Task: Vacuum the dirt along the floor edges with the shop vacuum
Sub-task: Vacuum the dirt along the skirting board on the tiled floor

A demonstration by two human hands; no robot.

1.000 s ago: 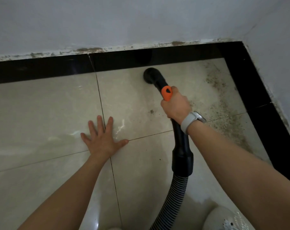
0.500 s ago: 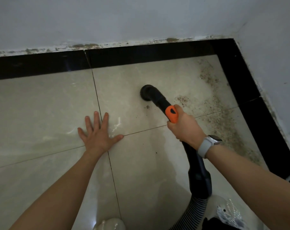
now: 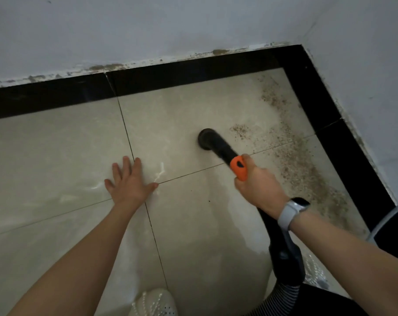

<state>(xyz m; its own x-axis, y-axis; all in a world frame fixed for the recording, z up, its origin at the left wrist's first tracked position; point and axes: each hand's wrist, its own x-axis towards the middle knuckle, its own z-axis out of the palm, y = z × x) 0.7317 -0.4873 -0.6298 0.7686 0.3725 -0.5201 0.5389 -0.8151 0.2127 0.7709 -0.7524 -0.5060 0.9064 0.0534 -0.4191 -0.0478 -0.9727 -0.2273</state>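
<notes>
My right hand grips the black vacuum wand just behind its orange slider. The round black nozzle sits mouth-down on the beige floor tile, left of a small patch of brown dirt. A wide band of dirt runs along the right-hand black border tile up into the room's corner. My left hand lies flat on the floor with its fingers spread, well left of the nozzle. The ribbed hose trails down past my right forearm.
White walls meet at the far right corner, with black border tiles along both. The wall base above the far border is chipped and stained. White shoes show at the bottom edge. A pale cord or tube curves in at the right edge.
The nozzle has been drawn back from the far black border toward me and slightly right. My right hand moved with it. My left hand stayed flat on the same spot.
</notes>
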